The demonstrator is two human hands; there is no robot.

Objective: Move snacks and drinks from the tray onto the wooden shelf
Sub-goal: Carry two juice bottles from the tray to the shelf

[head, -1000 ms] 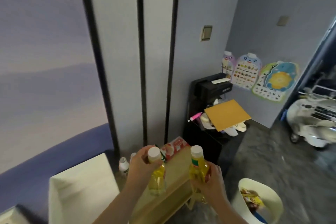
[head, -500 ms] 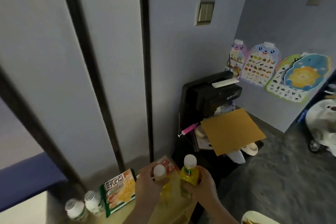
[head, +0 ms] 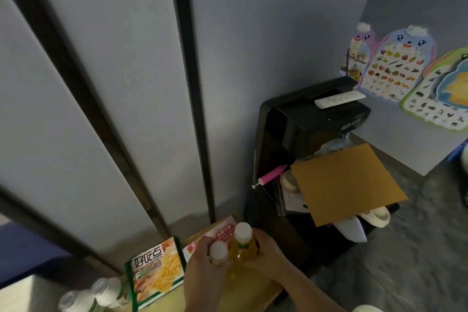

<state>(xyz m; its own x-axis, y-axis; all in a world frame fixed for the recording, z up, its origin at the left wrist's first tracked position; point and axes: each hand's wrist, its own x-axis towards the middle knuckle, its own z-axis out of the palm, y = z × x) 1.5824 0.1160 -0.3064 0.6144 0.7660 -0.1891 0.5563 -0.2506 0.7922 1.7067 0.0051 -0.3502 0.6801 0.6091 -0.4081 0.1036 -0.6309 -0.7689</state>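
We work at the wooden shelf [head: 266, 289], a low pale top standing against the grey wall panels [head: 126, 109], with a black cart [head: 304, 139] just beside it on the right. The shelf top already carries a green waffle pack [head: 157, 271] and a red snack pack [head: 222, 230], lying flat, with two small white bottles [head: 101, 291] at the left end.

Our left hand [head: 202, 271] is closed around the neck of one yellow bottle [head: 218, 252]; our right hand [head: 263, 248] grips the body of the taller bottle [head: 243, 246]. The two bottles touch, upright, low over the shelf. Whether their bases rest on the top we cannot tell; the hands hide them. The tray is out of view.

To finish the step, we lower both bottles straight down, keep them vertical, and release only once each base sits flat on wood, not on the red pack's edge.

Free room is narrow. The red pack lies directly behind the bottles and the waffle pack just to the left. The shelf's right edge is near the right wrist, so we set the taller bottle well inboard. We withdraw the hands toward us, clear of the caps.
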